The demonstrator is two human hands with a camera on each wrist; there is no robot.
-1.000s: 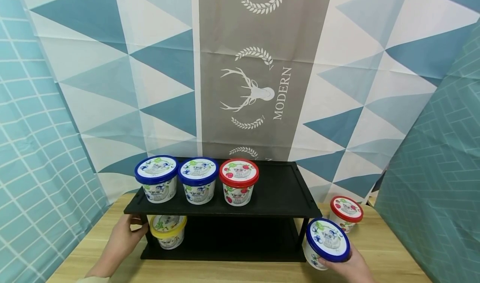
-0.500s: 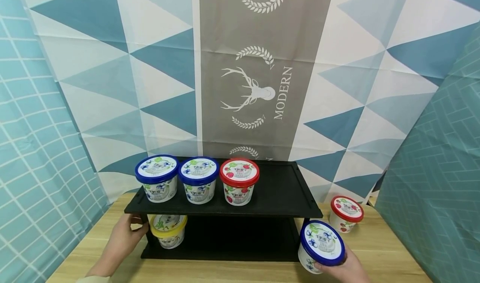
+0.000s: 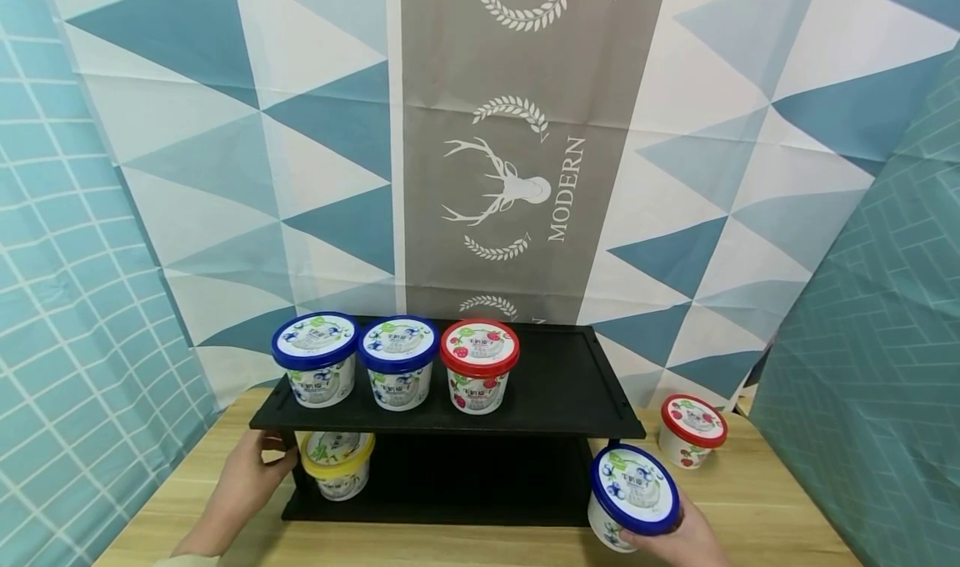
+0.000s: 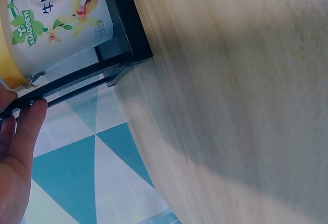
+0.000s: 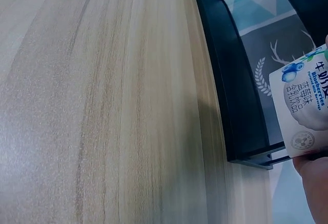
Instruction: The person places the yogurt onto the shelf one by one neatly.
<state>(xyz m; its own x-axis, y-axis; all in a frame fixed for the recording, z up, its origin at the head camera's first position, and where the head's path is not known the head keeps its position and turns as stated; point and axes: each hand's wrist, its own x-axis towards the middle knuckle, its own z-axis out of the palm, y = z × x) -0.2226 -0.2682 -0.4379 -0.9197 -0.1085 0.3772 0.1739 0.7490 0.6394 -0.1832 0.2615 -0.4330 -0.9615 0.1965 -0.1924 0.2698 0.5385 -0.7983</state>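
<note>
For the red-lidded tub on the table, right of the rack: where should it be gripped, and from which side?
Probably grip the red-lidded tub around its white body, under the lid, coming from the right: it stands upright, the body narrows downward, and the rack and held blue-lidded tub are to its left.

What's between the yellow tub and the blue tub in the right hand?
In the head view, just a bare stretch of black lower shelf.
</note>
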